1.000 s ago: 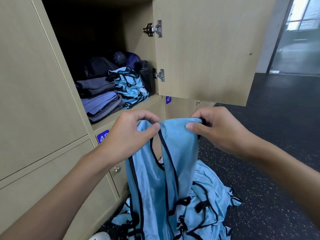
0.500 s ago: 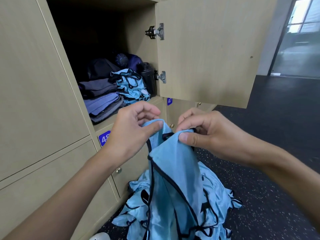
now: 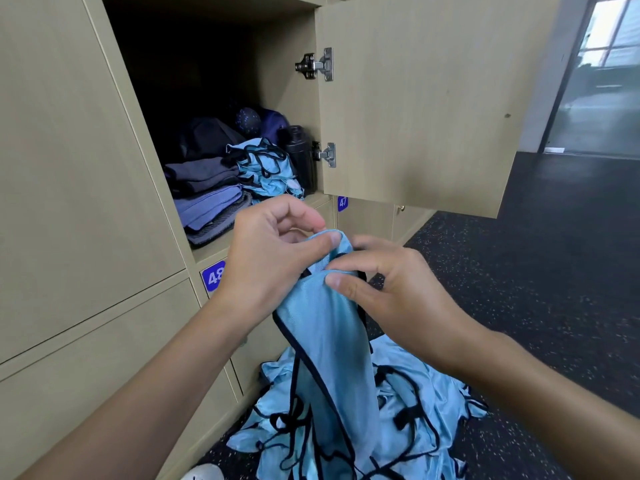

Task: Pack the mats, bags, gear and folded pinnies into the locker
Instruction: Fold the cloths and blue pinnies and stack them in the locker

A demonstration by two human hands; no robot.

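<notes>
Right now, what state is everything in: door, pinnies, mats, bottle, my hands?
Locker door: swung open.
Held pinny: hanging, top bunched between both hands.
Left hand: pinches the pinny's top.
Right hand: pinches the pinny's top.
Floor pinnies: loose heap, unfolded.
Locker pinnies: piled inside the locker.
Mats: folded, stacked inside.
Bottle: upright, inside by the hinges.

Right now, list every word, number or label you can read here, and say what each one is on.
"48": white digits on a blue tag just under the open locker, its right edge behind the left hand.
"47": white digits on a second blue tag under the open door.
No other text: none shows on the held pinny, the floor pile or the black bottle.
</notes>
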